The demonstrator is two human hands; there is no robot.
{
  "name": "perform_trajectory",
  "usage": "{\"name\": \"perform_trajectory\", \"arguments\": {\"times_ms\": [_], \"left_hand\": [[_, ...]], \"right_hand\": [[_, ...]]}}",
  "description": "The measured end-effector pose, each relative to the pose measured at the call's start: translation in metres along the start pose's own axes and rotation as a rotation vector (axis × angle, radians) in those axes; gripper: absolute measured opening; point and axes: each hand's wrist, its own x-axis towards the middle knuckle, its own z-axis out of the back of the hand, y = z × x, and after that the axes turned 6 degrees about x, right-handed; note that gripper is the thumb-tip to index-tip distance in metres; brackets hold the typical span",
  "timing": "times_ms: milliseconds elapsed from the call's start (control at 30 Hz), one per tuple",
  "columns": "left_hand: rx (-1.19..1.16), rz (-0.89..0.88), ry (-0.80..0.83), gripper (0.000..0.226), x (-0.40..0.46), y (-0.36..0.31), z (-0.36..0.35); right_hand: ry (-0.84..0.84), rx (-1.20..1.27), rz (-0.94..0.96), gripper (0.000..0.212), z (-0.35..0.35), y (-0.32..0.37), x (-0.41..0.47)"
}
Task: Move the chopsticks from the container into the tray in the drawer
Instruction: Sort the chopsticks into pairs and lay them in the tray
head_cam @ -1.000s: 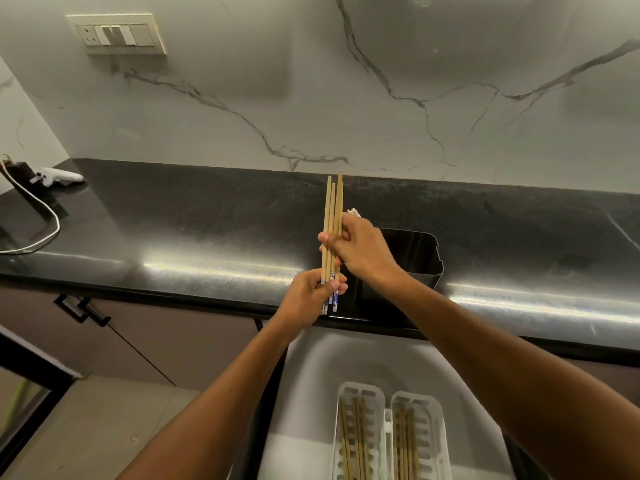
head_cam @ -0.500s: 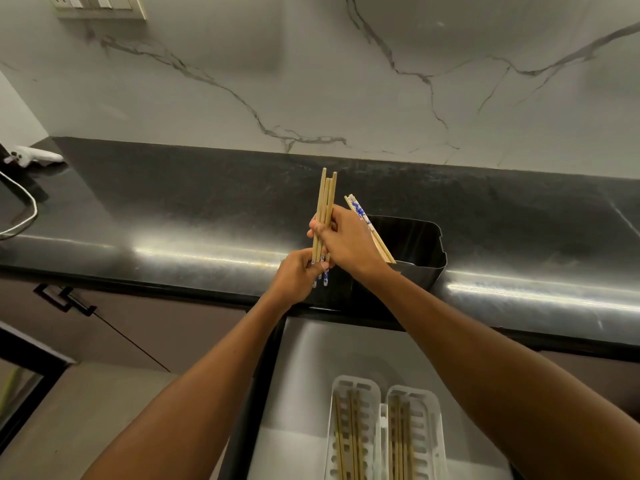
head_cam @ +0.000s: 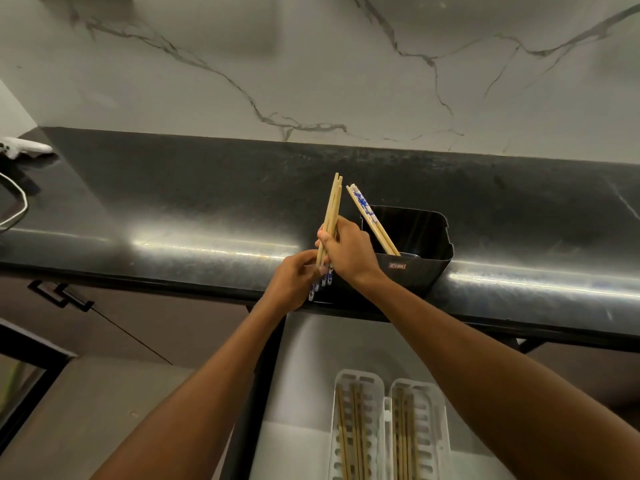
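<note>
Both hands met at the counter edge on one bundle of chopsticks (head_cam: 330,209). Right hand (head_cam: 348,251) had fingers curled round the bundle mid-length, plain tips pointing to 12 o'clock. Left hand (head_cam: 294,277) pinched the blue-patterned lower ends at 7 o'clock of the right; exact finger contact there was hard to make out, the right hand covered part of it.

A second pair of chopsticks (head_cam: 372,220) leaned in the black container (head_cam: 415,251), patterned ends up toward 11 o'clock. Container sat on the black countertop (head_cam: 173,202) at 3 o'clock of the hands, near wall partly hidden by the right wrist.

At 6 o'clock: open drawer (head_cam: 311,358) with a white slotted tray (head_cam: 388,427), chopsticks already lying in both compartments. Right forearm crossed over the drawer's right side.

At 9 o'clock, far left: a white device (head_cam: 24,147) and a white cable (head_cam: 17,206) on the counter. Marble backsplash (head_cam: 311,64) behind. Cabinet handle (head_cam: 60,296) at 8 o'clock.

Versus 0.5 s ago: same two-hand grip, bundle much the same in tilt, leaning pair unmoved. View dipped slightly; wall switch plate nearly out of frame.
</note>
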Motion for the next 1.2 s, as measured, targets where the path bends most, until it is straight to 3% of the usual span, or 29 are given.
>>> {"name": "perform_trajectory", "arguments": {"times_ms": [133,433,667,900,1100,1200], "left_hand": [[0.059,-0.019,0.031,0.019,-0.004,0.001,0.003],[0.039,-0.033,-0.068,0.014,-0.002,-0.004,-0.005],[0.017,-0.051,0.005,0.011,0.007,0.002,-0.003],[0.012,-0.100,-0.002,0.018,0.004,0.003,-0.004],[0.087,-0.122,-0.100,0.019,-0.001,0.003,-0.006],[0.077,-0.104,-0.108,0.031,-0.004,0.000,-0.007]], "right_hand": [[0.020,-0.018,0.002,0.014,0.000,0.002,0.000],[0.039,0.086,-0.066,0.018,0.003,0.002,0.000],[0.079,0.054,-0.051,0.024,0.004,0.005,0.004],[0.083,0.063,-0.060,0.019,-0.001,0.004,0.005],[0.050,0.081,-0.053,0.020,-0.008,-0.005,-0.002],[0.037,0.055,-0.036,0.019,-0.010,-0.007,-0.006]]}}
